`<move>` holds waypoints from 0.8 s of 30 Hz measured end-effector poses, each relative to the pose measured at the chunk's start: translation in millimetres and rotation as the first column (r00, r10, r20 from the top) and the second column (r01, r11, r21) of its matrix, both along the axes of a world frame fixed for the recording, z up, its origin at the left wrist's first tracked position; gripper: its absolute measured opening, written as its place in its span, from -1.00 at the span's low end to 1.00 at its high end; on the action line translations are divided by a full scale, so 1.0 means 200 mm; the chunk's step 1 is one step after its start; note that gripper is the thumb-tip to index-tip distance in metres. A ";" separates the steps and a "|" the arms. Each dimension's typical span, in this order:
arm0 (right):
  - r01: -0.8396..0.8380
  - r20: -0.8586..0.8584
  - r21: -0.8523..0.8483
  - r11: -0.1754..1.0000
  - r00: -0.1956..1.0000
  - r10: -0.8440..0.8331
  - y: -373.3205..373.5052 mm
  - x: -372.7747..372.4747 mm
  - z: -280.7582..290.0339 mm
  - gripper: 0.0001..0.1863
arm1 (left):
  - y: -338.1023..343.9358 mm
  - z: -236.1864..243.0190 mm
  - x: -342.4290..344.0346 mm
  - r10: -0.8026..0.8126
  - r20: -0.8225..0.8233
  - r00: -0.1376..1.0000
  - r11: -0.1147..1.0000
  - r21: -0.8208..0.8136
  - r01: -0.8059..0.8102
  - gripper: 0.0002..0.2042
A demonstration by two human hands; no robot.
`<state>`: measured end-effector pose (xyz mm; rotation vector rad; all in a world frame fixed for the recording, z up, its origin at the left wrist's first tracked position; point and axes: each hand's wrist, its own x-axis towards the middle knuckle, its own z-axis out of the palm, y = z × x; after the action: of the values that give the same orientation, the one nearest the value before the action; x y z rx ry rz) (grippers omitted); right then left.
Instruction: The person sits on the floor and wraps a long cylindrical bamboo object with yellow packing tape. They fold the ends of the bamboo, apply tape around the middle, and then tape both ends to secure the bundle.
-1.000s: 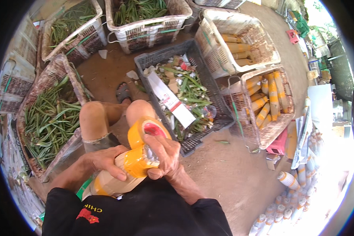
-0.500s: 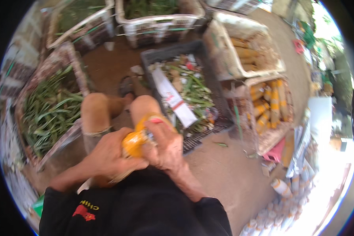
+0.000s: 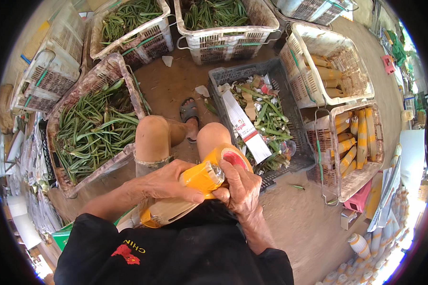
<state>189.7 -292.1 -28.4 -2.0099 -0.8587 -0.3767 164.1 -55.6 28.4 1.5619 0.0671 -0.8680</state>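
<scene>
A bundle wrapped in brown paper (image 3: 169,209), banded at both ends with orange-yellow tape, lies slanted across my lap. My left hand (image 3: 162,184) is closed around it just behind its taped right end (image 3: 200,178), thumb along the near side. My right hand (image 3: 242,190) grips a roll of yellow tape (image 3: 234,159) with a red-pink core, held against that end above my knee. The fingertips of this hand touch the bundle's end. What lies inside the wrapping is hidden; whether the tape strip still joins roll and bundle, I cannot tell.
Ahead sits a black crate (image 3: 266,66) of leaf scraps and a white carton strip (image 3: 245,126). Crates of long green leaves (image 3: 97,128) stand left and far. Two right-hand crates hold similar wrapped bundles (image 3: 361,135). A pink stool (image 3: 358,197) and several pale rolls (image 3: 361,247) lie right.
The whole view has shifted, so the surroundings sit lower and further right. My hands still hold the bundle and the tape roll; the roll's red-pink core and the bundle's paper side now show more.
</scene>
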 end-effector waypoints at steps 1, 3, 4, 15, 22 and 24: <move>-0.011 0.020 0.000 1.000 1.000 0.011 0.00 0.01 0.01 -0.34 | 0.01 0.00 -0.01 -0.004 -0.049 0.999 0.999 -0.052 0.002 -0.30; -0.031 0.077 0.084 0.996 0.997 0.024 0.03 0.04 0.02 -0.33 | 0.01 0.01 -0.01 -0.043 -0.162 0.986 0.982 -0.190 0.011 -0.31; -0.048 0.108 0.124 0.991 0.994 0.034 0.05 0.05 0.02 -0.32 | 0.00 0.02 0.00 -0.075 -0.220 0.973 0.961 -0.277 0.011 -0.31; -0.049 -0.082 0.268 0.962 0.994 0.074 0.08 0.06 0.01 -0.51 | -0.02 -0.24 0.01 -0.319 -0.492 0.810 0.628 -0.750 -0.209 -0.18; 0.020 -0.224 0.081 0.996 0.975 -0.001 0.04 0.04 0.00 -0.55 | 0.05 -0.04 0.02 -0.088 0.075 0.993 0.992 0.094 0.081 -0.20; 0.007 -0.230 0.007 1.000 0.973 -0.005 0.06 0.06 0.04 -0.55 | -0.02 0.06 -0.04 -0.104 0.249 0.963 0.975 0.217 0.049 -0.23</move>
<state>202.0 -279.4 -20.4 -2.0021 -0.7049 -0.1450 155.7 -58.9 41.2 1.8750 -0.0940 -0.7273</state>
